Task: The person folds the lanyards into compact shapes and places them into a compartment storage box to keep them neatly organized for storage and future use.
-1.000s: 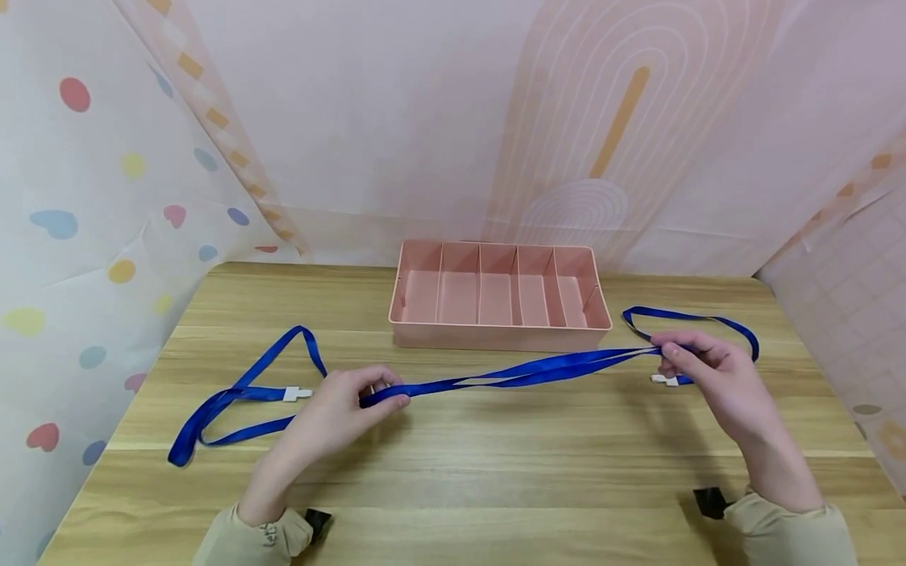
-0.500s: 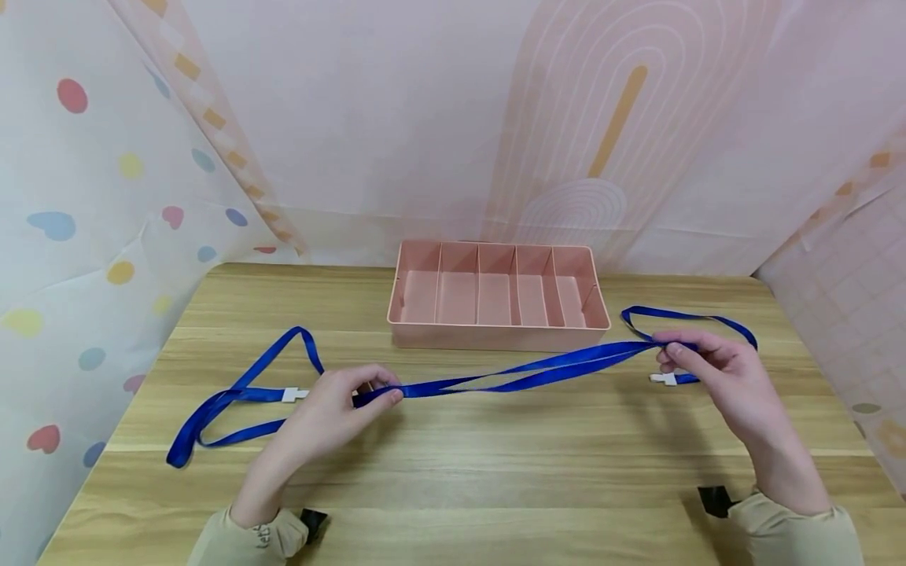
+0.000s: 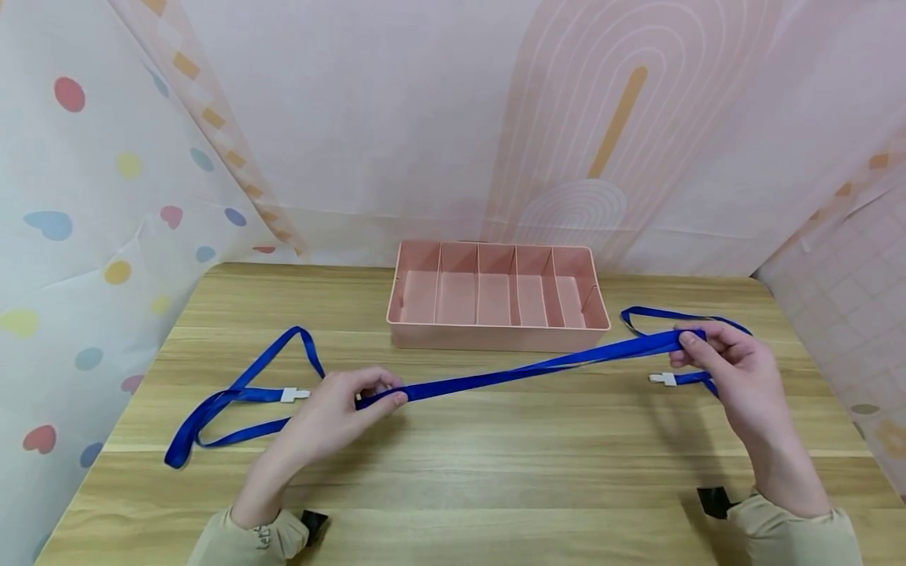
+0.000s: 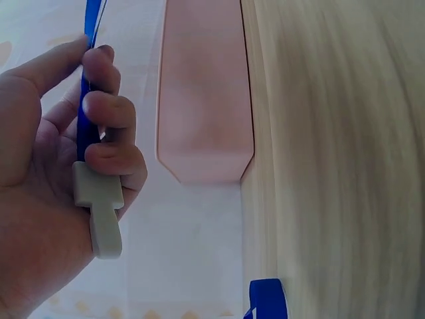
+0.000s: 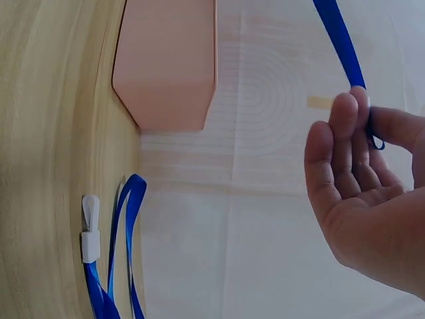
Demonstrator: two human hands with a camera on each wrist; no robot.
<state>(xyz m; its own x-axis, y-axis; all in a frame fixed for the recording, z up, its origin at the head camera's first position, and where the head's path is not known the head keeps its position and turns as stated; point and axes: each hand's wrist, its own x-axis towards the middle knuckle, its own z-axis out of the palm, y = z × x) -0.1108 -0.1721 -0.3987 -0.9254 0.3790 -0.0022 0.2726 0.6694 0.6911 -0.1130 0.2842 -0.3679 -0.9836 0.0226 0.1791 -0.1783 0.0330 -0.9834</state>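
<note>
A blue lanyard is stretched between my two hands above the table, its two strands lying nearly one on the other. My left hand pinches it near the clip end. In the left wrist view the white plastic clip hangs below the curled fingers, against the palm. My right hand pinches the other end, higher up, between thumb and fingers. The right wrist view shows a small loop of the strap poking out past that thumb.
A pink tray with several compartments stands at the back of the wooden table. A second blue lanyard with a white clip lies at left. Another lanyard lies at right, partly behind my right hand.
My right hand has moved slightly right and up along with its end of the lanyard. The gap between the strands has nearly closed. The left hand has barely moved.
</note>
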